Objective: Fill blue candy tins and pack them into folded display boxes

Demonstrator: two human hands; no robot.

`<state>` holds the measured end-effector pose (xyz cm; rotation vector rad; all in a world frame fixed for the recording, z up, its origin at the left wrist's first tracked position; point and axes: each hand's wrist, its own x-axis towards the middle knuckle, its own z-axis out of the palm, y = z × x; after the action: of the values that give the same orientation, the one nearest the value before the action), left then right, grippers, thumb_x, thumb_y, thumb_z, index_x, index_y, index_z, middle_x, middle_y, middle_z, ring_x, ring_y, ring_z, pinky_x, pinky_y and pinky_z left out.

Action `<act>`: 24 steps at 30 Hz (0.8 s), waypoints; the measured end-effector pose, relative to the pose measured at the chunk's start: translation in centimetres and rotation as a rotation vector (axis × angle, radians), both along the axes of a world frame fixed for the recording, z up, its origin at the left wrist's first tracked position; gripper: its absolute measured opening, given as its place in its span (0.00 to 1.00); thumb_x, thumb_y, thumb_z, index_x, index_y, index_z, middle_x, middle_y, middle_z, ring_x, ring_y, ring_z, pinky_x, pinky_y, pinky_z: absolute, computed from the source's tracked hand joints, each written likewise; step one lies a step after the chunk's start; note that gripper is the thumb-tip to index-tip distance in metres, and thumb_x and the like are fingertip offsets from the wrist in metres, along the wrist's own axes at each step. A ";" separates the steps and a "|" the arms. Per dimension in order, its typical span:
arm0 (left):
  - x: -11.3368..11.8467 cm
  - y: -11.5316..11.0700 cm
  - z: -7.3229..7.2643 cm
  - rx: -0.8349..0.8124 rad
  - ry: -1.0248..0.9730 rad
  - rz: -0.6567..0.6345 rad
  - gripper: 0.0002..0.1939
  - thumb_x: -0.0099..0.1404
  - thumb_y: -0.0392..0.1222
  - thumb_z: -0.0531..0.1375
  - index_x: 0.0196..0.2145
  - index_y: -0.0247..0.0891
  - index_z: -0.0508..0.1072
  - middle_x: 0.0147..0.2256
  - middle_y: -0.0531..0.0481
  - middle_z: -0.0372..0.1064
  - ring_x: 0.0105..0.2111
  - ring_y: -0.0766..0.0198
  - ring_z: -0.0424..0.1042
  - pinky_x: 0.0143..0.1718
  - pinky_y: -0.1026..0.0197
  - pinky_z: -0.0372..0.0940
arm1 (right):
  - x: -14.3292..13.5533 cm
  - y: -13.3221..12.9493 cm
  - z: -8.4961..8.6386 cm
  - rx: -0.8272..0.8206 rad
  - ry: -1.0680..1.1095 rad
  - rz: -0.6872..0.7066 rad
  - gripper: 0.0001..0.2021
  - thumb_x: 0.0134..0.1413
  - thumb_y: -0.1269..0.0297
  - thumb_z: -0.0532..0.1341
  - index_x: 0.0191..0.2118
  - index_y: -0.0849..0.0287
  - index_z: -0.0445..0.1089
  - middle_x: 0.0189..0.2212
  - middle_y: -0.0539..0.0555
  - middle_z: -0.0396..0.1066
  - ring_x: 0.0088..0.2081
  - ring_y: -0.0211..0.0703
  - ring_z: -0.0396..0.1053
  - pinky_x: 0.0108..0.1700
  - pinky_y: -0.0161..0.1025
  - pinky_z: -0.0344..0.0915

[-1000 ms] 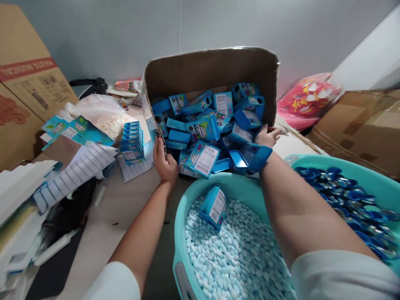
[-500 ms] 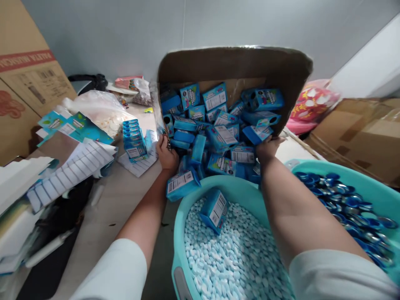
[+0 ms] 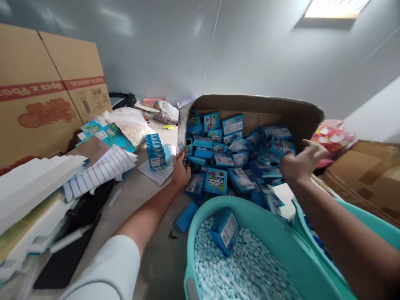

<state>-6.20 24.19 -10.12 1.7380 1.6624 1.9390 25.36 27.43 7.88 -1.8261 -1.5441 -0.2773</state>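
Note:
A brown cardboard box (image 3: 259, 105) lies tipped on its side, full of small blue candy boxes (image 3: 233, 158) that spill toward me. My left hand (image 3: 181, 168) grips the box's left front edge. By the box's right wall my right hand (image 3: 301, 162) hovers with fingers spread, holding nothing. Below them stands a teal basin (image 3: 265, 216) filled with pale blue and white tablets, with one blue candy box (image 3: 225, 231) lying on them. Another blue box (image 3: 186, 216) lies on the table beside the basin.
A second teal basin (image 3: 375, 225) is at the right edge. On the left are a stack of blue boxes (image 3: 155, 151), flat white sheets (image 3: 103, 168), a bag of white pieces (image 3: 129, 121), and large cartons (image 3: 43, 91). A pink bag (image 3: 331, 135) and a carton (image 3: 365, 175) sit right.
The box has been tipped further and more blue boxes have slid out toward the basin. My right hand has left the box's edge and opened. The view has tilted upward.

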 end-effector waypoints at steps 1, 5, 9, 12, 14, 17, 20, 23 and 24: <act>-0.7 -0.6 0.0 -0.006 0.013 -0.021 0.31 0.63 0.32 0.56 0.64 0.34 0.61 0.61 0.33 0.62 0.66 0.52 0.61 0.69 0.46 0.57 | -0.2 -1.4 0.3 0.034 -0.027 0.068 0.20 0.62 0.70 0.56 0.59 0.61 0.62 0.65 0.69 0.53 0.69 0.56 0.51 0.70 0.52 0.51; -3.7 -4.1 0.7 -0.084 0.105 -0.106 0.24 0.66 0.37 0.57 0.60 0.37 0.65 0.55 0.39 0.69 0.55 0.56 0.73 0.57 0.52 0.70 | -1.5 -10.0 0.5 0.218 -0.392 0.545 0.17 0.65 0.58 0.57 0.55 0.58 0.67 0.63 0.69 0.58 0.66 0.63 0.59 0.65 0.59 0.61; -8.0 -8.1 2.7 -0.205 0.237 -0.069 0.13 0.67 0.37 0.57 0.49 0.40 0.73 0.48 0.44 0.74 0.46 0.58 0.76 0.50 0.55 0.73 | -2.5 -19.8 -0.2 0.218 -0.714 0.840 0.12 0.70 0.60 0.52 0.52 0.54 0.68 0.60 0.65 0.66 0.60 0.64 0.68 0.53 0.61 0.73; -11.4 -9.3 4.9 -0.284 0.323 0.083 0.17 0.67 0.38 0.58 0.53 0.38 0.73 0.53 0.39 0.72 0.56 0.51 0.71 0.60 0.48 0.67 | -2.2 -24.7 -1.9 0.177 -0.599 0.900 0.11 0.69 0.60 0.51 0.50 0.50 0.68 0.55 0.62 0.71 0.54 0.62 0.74 0.45 0.60 0.78; -12.7 -8.7 6.3 -0.340 0.378 0.187 0.27 0.66 0.41 0.62 0.62 0.35 0.67 0.61 0.33 0.64 0.64 0.43 0.62 0.66 0.42 0.59 | -1.5 -26.5 -3.4 0.168 -0.453 0.840 0.10 0.68 0.59 0.52 0.49 0.48 0.68 0.52 0.61 0.73 0.50 0.61 0.77 0.41 0.59 0.80; -12.4 -6.7 7.4 -0.433 0.493 0.251 0.39 0.62 0.47 0.67 0.68 0.38 0.62 0.69 0.31 0.52 0.70 0.33 0.50 0.69 0.35 0.51 | -0.9 -27.5 -5.6 0.167 -0.180 0.696 0.08 0.67 0.59 0.54 0.46 0.47 0.69 0.47 0.59 0.76 0.45 0.60 0.79 0.37 0.55 0.81; -11.2 -4.7 7.4 -0.510 0.635 0.219 0.38 0.63 0.49 0.66 0.68 0.45 0.63 0.72 0.37 0.48 0.72 0.33 0.46 0.68 0.32 0.48 | -0.8 -27.3 -6.8 0.120 -0.007 0.650 0.10 0.65 0.57 0.55 0.38 0.49 0.73 0.40 0.57 0.79 0.37 0.55 0.81 0.32 0.47 0.80; -11.0 -3.7 7.2 -0.571 0.748 0.185 0.32 0.63 0.46 0.65 0.64 0.45 0.68 0.70 0.38 0.54 0.70 0.34 0.50 0.67 0.30 0.50 | -1.0 -26.7 -7.2 0.006 0.062 0.694 0.14 0.64 0.52 0.57 0.35 0.52 0.76 0.40 0.59 0.79 0.36 0.53 0.81 0.33 0.42 0.80; -11.3 -3.5 7.2 -0.586 0.778 0.174 0.30 0.63 0.44 0.65 0.62 0.44 0.70 0.69 0.38 0.56 0.69 0.35 0.53 0.66 0.31 0.52 | -1.0 -26.6 -7.3 -0.021 0.090 0.706 0.15 0.64 0.51 0.57 0.35 0.52 0.77 0.40 0.60 0.79 0.37 0.52 0.81 0.34 0.40 0.80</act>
<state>-17.46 20.68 -2.94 2.2303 2.3278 0.6365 24.41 0.87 0.56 -1.1809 -2.0076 0.1536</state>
